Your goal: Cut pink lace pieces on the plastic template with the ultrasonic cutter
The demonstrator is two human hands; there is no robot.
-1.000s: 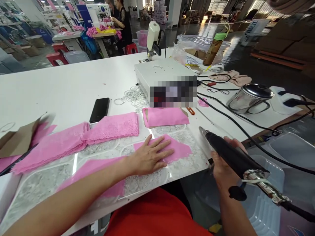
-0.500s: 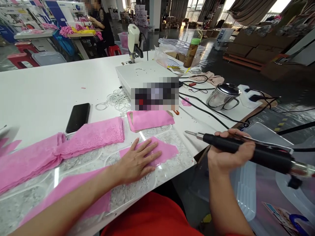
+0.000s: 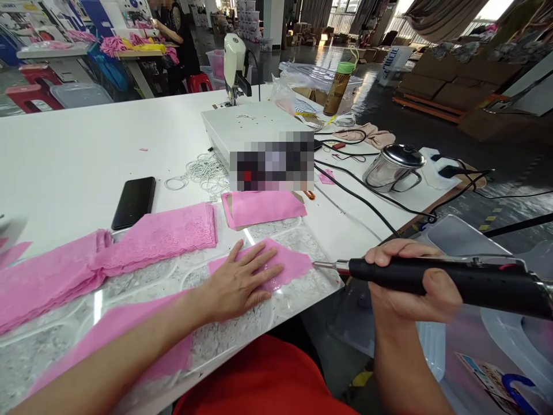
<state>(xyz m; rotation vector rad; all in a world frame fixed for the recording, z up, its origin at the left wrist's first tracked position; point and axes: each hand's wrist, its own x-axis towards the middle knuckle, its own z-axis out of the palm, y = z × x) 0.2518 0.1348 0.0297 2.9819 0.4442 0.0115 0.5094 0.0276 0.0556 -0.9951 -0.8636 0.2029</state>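
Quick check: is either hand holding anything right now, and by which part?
The right hand grips the black tool around its barrel, behind the metal tip. The left hand holds nothing; it lies flat on a pink cloth piece.

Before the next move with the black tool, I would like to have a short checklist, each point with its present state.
1. Left hand spread on the pink piece: ok.
2. Right hand gripping the black tool: ok.
3. Left fingers clear of the metal tip: ok, a gap shows.
4. Metal tip touching the pink piece: cannot tell; it is at the right-hand corner, but contact is too fine to see.
5. Phone away from the metal tip: ok, it lies beyond the lace stack.
6. Tool switched on: cannot tell.
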